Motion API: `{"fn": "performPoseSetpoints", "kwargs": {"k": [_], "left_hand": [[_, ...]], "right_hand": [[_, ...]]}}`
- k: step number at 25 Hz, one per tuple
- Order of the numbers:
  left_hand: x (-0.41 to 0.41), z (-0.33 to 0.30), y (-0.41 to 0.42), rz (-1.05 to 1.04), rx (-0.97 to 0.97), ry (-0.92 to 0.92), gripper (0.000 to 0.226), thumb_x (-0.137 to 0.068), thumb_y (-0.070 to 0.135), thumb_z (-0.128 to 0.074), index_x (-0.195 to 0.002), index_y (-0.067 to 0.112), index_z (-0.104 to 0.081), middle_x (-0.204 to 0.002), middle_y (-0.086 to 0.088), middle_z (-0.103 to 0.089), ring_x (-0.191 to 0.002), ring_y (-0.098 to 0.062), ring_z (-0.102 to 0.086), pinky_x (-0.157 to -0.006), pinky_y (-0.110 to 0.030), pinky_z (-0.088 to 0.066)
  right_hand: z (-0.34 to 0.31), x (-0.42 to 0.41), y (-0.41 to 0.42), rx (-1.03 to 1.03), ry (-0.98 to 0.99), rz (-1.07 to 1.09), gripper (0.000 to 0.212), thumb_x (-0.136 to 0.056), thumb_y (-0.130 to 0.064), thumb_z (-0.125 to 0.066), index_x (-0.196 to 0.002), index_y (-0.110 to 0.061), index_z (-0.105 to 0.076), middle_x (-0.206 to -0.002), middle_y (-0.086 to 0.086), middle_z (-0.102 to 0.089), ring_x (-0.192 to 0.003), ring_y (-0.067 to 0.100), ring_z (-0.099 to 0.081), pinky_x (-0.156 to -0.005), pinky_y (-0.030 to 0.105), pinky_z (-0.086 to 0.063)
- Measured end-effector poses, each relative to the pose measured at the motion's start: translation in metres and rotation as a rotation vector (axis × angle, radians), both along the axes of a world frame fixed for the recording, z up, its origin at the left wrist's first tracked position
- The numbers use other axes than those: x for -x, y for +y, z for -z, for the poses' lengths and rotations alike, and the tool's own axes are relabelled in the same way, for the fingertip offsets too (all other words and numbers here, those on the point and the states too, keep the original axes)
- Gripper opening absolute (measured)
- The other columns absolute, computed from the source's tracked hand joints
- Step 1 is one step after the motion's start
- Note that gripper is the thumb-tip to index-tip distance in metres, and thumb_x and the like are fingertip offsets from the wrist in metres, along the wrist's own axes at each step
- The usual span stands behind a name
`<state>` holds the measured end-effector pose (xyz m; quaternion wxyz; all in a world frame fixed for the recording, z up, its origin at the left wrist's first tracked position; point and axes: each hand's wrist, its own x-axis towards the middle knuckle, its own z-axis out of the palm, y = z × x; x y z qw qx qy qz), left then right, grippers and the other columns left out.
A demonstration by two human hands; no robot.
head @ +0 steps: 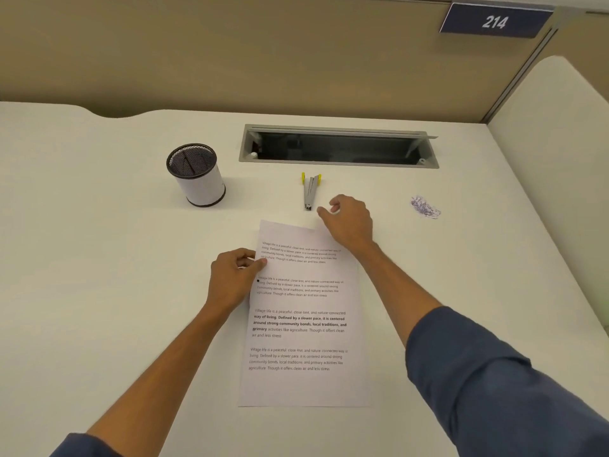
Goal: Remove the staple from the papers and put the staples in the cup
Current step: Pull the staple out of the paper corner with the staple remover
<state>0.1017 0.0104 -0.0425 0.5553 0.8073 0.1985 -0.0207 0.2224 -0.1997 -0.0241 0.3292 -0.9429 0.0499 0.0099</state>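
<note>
Printed papers [303,324] lie flat on the white desk in front of me. My left hand [235,278] pinches their left edge near the top, thumb on the sheet. My right hand [349,222] hovers over the top right corner, fingers loosely curled and holding nothing, just right of a metal staple remover with yellow tips [309,191]. The remover lies on the desk above the papers. A white cup with a black mesh inside [197,174] stands at the back left. I cannot make out a staple.
An open grey cable tray [339,146] is sunk into the desk behind the remover. A purple scribble mark [425,207] is on the desk at the right. A beige partition with a "214" sign [494,21] rises at the back.
</note>
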Motion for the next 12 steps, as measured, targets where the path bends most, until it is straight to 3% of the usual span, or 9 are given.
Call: {"fn": "performPoseSetpoints", "kwargs": {"k": [6,8,10,12], "left_hand": [[-0.018,0.005,-0.001,-0.024,-0.052,0.019,0.021,-0.080,0.039,-0.077,-0.078,0.021,-0.067,-0.071,0.001,-0.072,-0.075,-0.023,-0.070,-0.070,-0.051,-0.058],[-0.022,0.006,-0.001,-0.034,-0.040,0.021,0.022,-0.079,0.039,-0.078,-0.077,0.020,-0.066,-0.070,0.000,-0.071,-0.076,-0.025,-0.070,-0.069,-0.053,-0.057],[-0.025,0.007,-0.002,-0.045,-0.020,0.017,0.020,-0.079,0.038,-0.078,-0.076,0.021,-0.066,-0.070,-0.002,-0.071,-0.076,-0.026,-0.070,-0.069,-0.051,-0.057],[-0.026,0.005,-0.004,-0.057,0.031,-0.004,0.016,-0.081,0.032,-0.078,-0.074,0.022,-0.067,-0.073,-0.005,-0.071,-0.072,-0.025,-0.069,-0.063,-0.044,-0.055]], "right_hand": [[0.003,-0.040,0.024,0.055,0.034,0.043,0.056,-0.082,-0.061,-0.059,-0.110,-0.013,-0.063,-0.109,0.002,-0.066,-0.100,0.023,-0.061,-0.078,0.034,-0.047],[0.000,-0.046,0.033,0.075,0.054,0.063,0.054,-0.080,-0.066,-0.059,-0.094,-0.014,-0.062,-0.096,0.002,-0.063,-0.092,0.022,-0.061,-0.069,0.032,-0.044],[-0.003,-0.052,0.042,0.076,0.073,0.097,0.052,-0.077,-0.066,-0.061,-0.078,-0.015,-0.054,-0.084,0.001,-0.059,-0.083,0.022,-0.061,-0.064,0.031,-0.038],[-0.003,-0.057,0.048,0.080,0.080,0.132,0.053,-0.076,-0.065,-0.064,-0.088,-0.014,-0.058,-0.091,0.003,-0.063,-0.088,0.023,-0.062,-0.066,0.031,-0.039]]}}
